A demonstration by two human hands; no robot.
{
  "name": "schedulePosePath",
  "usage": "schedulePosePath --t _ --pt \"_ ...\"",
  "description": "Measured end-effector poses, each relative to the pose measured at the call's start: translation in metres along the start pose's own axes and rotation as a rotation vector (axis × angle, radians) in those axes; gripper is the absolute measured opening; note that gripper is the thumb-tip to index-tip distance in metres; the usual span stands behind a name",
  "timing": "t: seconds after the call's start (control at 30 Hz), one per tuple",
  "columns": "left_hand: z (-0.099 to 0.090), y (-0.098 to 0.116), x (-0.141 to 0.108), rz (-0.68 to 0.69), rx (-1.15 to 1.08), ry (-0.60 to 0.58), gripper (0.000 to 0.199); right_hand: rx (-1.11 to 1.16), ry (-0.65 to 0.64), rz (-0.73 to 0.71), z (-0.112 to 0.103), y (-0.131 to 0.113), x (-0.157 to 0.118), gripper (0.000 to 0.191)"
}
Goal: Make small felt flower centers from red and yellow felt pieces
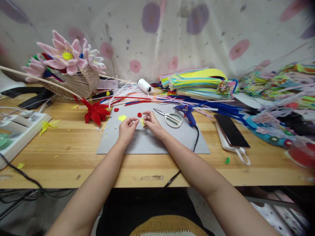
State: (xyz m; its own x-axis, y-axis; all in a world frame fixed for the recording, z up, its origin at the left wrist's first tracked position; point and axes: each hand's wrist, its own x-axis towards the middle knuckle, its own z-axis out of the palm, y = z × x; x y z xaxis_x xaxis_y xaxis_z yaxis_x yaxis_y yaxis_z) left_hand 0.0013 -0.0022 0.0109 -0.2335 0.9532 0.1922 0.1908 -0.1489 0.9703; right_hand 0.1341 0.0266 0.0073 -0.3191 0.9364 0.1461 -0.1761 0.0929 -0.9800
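Observation:
Over the grey cutting mat (147,144) my two hands are close together. The fingers of my right hand (153,124) pinch a small yellow piece (142,122), perhaps felt or paper. My left hand (127,130) is closed in a pinch just left of it; what its fingertips hold is too small to name. A red disc (139,115) lies just beyond the fingers, and another red piece (116,110) rests farther left. Behind my left hand is a larger yellow piece (122,117). Scissors (172,120) and a blue glue gun (187,113) lie right of my hands.
A red pipe-cleaner flower (94,112) sits left of the mat, before a basket (73,83) of pink flowers. Pipe-cleaner bundles (201,83) and a thread spool (144,86) line the back. A phone (231,131) is at right, a power strip (22,131) at left.

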Motion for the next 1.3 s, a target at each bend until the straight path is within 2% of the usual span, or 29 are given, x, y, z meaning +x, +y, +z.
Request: schedulePosePath --t 0.3,0.67,1.13,1.3 --pt "-0.0018 0.0065 -0.0027 -0.026 -0.034 -0.028 0.029 -0.023 -0.021 -0.019 -0.001 0.001 -0.0004 0.033" --pt "-0.0013 0.0028 0.0003 -0.038 -0.076 0.043 0.023 -0.041 -0.013 0.01 -0.0015 0.0032 -0.001 0.034" --pt "-0.003 0.004 -0.0018 0.042 0.047 -0.004 0.017 -0.019 -0.024 -0.015 -0.0021 0.0008 -0.0024 0.035" --pt "-0.0052 0.007 -0.0032 0.052 0.014 -0.028 0.018 -0.027 -0.028 -0.034 -0.0036 0.0038 -0.0014 0.036"
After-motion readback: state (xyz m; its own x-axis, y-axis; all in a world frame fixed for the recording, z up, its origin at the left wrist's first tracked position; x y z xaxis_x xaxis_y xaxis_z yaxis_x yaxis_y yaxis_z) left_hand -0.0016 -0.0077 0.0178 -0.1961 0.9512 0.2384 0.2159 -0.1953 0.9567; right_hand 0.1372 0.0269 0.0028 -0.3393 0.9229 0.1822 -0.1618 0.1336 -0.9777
